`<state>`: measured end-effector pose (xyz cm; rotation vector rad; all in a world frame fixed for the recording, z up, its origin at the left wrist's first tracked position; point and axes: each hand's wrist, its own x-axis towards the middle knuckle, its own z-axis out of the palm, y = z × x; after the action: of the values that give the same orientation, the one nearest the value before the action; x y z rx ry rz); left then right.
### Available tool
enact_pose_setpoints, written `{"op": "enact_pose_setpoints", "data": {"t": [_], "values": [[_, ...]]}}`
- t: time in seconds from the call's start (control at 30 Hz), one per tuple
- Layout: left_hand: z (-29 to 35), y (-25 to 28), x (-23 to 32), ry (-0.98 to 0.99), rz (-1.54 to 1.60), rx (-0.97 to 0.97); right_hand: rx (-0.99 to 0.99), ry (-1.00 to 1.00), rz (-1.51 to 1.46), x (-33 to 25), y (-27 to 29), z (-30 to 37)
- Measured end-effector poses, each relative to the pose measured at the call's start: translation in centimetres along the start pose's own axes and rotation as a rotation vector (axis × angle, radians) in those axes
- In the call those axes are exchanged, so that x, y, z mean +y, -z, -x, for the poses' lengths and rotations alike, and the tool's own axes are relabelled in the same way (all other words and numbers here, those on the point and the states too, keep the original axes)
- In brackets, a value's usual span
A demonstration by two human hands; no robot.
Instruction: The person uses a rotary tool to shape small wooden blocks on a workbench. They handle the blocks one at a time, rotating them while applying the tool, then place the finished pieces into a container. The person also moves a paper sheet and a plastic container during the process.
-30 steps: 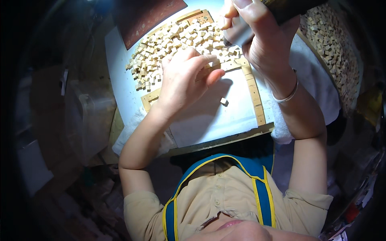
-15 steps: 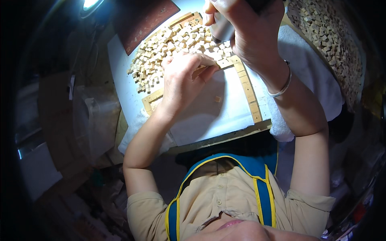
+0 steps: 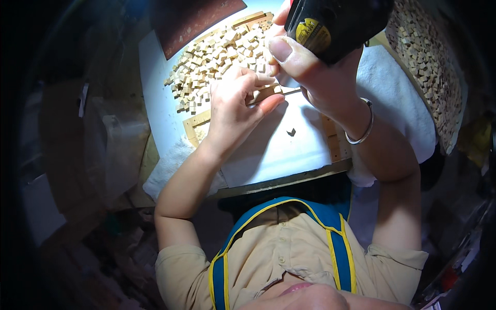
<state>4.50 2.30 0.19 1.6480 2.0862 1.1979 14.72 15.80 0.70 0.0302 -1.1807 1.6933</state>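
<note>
My right hand (image 3: 310, 67) is wrapped round a black hand-held tool (image 3: 351, 26) with a round yellow label. A thin shaft (image 3: 293, 92) shows below this hand, pointing towards my left fingertips; its join to the tool is hidden. My left hand (image 3: 235, 101) lies over the far rail of a pale wooden frame (image 3: 194, 123). Its thumb is on the near side and its index finger on the far side, with a strip of the rail (image 3: 266, 94) between them. Whether a loose block is also pinched there, I cannot tell. A small dark piece (image 3: 291, 132) lies on the white sheet (image 3: 279, 155) inside the frame.
Many small wooden cubes (image 3: 217, 57) are heaped behind the frame. More fill a large tray (image 3: 429, 67) at the far right. A dark red board (image 3: 191, 20) stands at the far left. White towels (image 3: 392, 93) drape the table's right side, and translucent plastic (image 3: 121, 150) hangs left.
My right hand and the black tool have come lower and nearer to my left fingertips. My left thumb has shifted slightly along the rail. The lamp at the upper left has left the view.
</note>
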Motion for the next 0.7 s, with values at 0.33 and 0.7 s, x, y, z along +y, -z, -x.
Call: {"op": "enact_pose_setpoints", "data": {"t": [0.33,0.7], "values": [[-0.1,-0.4,-1.2,-0.045,0.061,0.044,-0.294,0.045,0.485,0.1,1.7,0.4],[-0.2,-0.7,-1.6,-0.040,0.121,0.082,-0.388,0.076,0.602,-0.5,1.6,-0.2]]}}
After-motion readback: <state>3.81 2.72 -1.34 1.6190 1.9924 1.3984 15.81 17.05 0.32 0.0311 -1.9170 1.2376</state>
